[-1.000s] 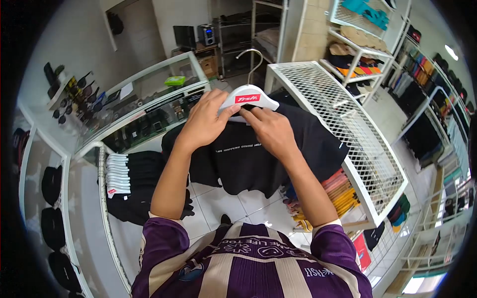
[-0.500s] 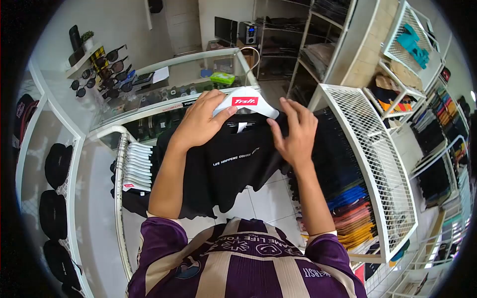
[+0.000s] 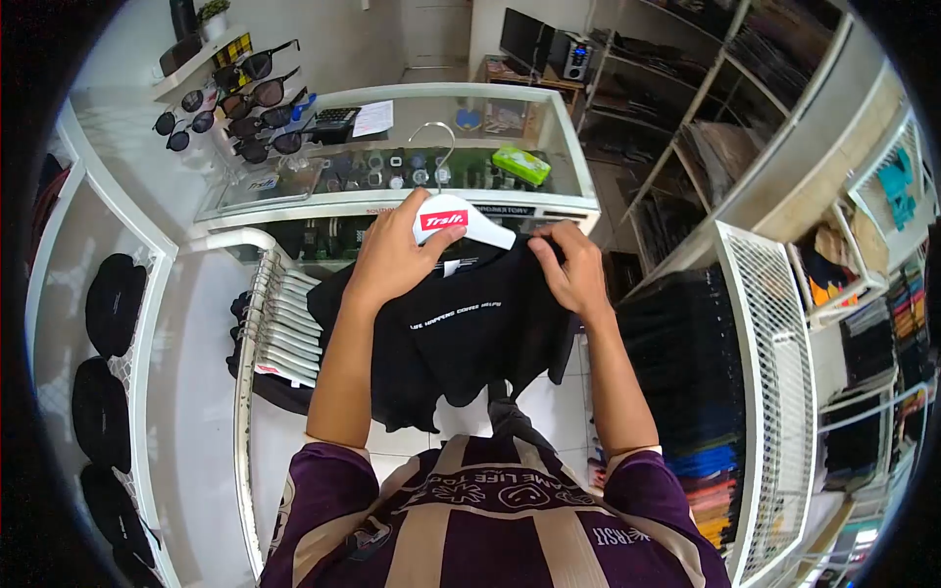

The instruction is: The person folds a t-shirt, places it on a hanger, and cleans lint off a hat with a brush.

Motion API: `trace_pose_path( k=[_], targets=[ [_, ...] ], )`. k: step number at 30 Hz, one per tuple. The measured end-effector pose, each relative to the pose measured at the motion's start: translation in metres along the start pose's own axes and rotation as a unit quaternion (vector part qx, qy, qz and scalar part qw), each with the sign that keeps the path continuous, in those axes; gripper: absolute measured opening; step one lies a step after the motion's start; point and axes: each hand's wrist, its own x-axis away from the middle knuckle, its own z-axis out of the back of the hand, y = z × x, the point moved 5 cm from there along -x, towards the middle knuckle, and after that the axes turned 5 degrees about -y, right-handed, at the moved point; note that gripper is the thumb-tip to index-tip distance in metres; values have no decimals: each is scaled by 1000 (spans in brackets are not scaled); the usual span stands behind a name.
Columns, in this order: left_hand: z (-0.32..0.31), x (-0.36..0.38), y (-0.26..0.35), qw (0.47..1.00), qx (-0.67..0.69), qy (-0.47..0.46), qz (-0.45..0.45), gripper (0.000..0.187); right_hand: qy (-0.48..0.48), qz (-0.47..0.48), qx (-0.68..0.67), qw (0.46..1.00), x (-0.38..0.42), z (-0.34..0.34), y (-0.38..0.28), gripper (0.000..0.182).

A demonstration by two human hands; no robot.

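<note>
Right now we hold a black T-shirt [image 3: 470,328] up in front of our chest, hung on a white hanger [image 3: 453,220] with a red label. Our left hand [image 3: 392,257] is closed around the left shoulder of the hanger, thumb lying along its front under the label, fingers wrapped behind. Our right hand [image 3: 570,269] pinches the fabric at the shirt's right shoulder, just beside the hanger's right tip, with the fingers curled into the cloth. The shirt hangs down between our forearms, a line of small white print across its chest, its hem reaching toward our purple striped top.

The hanger's metal hook [image 3: 433,147] stands upright above our hands, in front of a glass counter [image 3: 392,167] that holds small items, a green box [image 3: 520,165] and a sheet of paper. To our left, a curved white rail [image 3: 245,323] carries a row of white hangers with dark clothes. Sunglasses [image 3: 235,98] are lined up on a shelf at the upper left. To our right stands a white wire rack [image 3: 774,392] with stacks of folded shirts below it.
</note>
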Motion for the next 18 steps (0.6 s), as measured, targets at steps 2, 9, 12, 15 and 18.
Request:
trace_pose_path(
  k=[2,9,12,15,18],
  targets=[
    [-8,-7,-25,999,-9,36,-4,47,-34,-23,-37,998,-24,-12,16,25],
    [-17,-24,-54,997,-12,-9,74,44,-27,27,188,981,-113,-69,116,56],
    [-23,-28,-60,998,-24,-16,59,33,-80,-13,250,965,-127,-96,146,64],
    [-35,-26,-71,992,54,-35,109,42,-118,-56,204,970,-129,-96,144,69],
    [-40,-19,-62,989,27,5,148,44,-23,-63,50,996,-104,-75,96,67]
  ],
)
